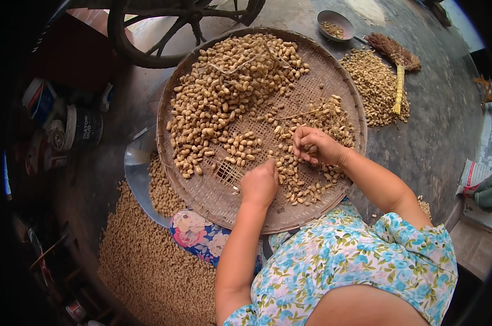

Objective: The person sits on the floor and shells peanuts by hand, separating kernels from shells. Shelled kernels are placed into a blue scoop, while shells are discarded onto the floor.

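A round woven bamboo tray (213,203) rests across my lap, with a large heap of unshelled peanuts (229,81) on its far left part. My left hand (260,183) is curled low over the tray's near middle, back side up; its palm is hidden. Just left of it lies a small cluster of peanuts (242,147). My right hand (317,146) hovers with bent fingers over a pile of smaller peanuts mixed with stalks (331,118). Whether either hand holds a peanut is hidden. Loose peanuts (301,187) are scattered between and below the hands.
A broad peanut heap (160,269) covers the floor at left, beside a metal scoop (138,163). Another floor pile (372,85) lies at right with a hand broom (398,61) and a pan (335,26). A spoked wheel (193,18) stands beyond the tray; a bucket (83,126) sits left.
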The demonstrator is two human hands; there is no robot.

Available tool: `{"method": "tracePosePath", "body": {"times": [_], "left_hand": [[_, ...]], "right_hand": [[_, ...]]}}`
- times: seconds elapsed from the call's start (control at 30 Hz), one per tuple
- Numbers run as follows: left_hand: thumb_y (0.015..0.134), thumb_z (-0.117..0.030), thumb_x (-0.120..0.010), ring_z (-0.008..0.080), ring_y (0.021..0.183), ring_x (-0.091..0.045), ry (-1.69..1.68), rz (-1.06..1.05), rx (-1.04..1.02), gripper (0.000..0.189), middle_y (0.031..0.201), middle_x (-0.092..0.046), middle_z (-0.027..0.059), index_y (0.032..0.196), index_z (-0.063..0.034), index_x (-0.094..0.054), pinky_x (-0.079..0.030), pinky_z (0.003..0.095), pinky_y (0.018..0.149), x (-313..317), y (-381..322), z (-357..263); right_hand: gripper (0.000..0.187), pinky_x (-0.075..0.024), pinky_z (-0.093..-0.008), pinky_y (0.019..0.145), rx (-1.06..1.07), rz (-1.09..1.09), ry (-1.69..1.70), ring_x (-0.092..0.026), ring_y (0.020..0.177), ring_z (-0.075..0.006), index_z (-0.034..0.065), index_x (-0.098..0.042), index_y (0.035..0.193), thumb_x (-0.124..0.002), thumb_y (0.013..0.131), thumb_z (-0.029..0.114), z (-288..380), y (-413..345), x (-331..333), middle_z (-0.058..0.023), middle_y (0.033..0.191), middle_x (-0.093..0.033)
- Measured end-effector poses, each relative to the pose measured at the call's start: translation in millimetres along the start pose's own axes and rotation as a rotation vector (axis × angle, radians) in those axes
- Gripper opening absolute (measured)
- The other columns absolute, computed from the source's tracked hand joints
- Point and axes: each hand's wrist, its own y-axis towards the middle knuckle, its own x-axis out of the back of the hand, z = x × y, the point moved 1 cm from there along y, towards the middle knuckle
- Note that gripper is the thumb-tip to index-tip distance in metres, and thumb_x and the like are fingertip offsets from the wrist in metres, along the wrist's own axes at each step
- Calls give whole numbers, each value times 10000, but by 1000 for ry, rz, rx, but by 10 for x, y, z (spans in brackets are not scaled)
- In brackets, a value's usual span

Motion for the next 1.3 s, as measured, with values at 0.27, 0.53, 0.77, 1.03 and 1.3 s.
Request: {"method": "tracePosePath", "body": {"times": [0.27,0.53,0.77,1.03,1.3], "left_hand": [[923,-196,-590,86,462,-526,-1108,194,611,173,588,-588,17,943,-28,-626,-387,234,391,21,45,102],[965,-184,-515,107,366,-438,-1861,370,809,119,562,-532,50,921,-75,-535,-294,197,302,36,-222,313],[968,-190,-529,112,375,-461,-1959,414,788,123,577,-558,64,954,-69,-546,-298,198,307,-17,-323,141],[967,-250,-552,73,379,-433,-1717,488,735,249,573,-560,26,869,-26,-599,-297,179,329,29,-430,5],[902,-175,-603,138,466,-525,-1236,562,373,172,591,-581,58,827,-24,-639,-436,281,444,-1,-636,-217]], "right_hand": [[150,-533,-410,722,364,-61,-1309,-669,816,-315,88,-675,940,-673,837,197,-174,110,-290,-130,855,-686],[186,-437,-246,537,96,62,-361,-536,607,-103,49,-614,1035,-632,911,186,-155,101,-114,-20,773,-641],[288,-405,-180,500,-185,98,-90,-505,611,-37,60,-635,1172,-623,936,223,-168,-139,-238,-7,843,-648],[214,-483,-241,753,128,57,-369,-565,859,-69,31,-630,1031,-633,940,225,-393,-247,-368,-14,959,-642],[138,-398,-182,488,-161,22,204,-482,591,-45,61,-566,956,-561,975,198,-442,-450,-392,-20,831,-580]]}}
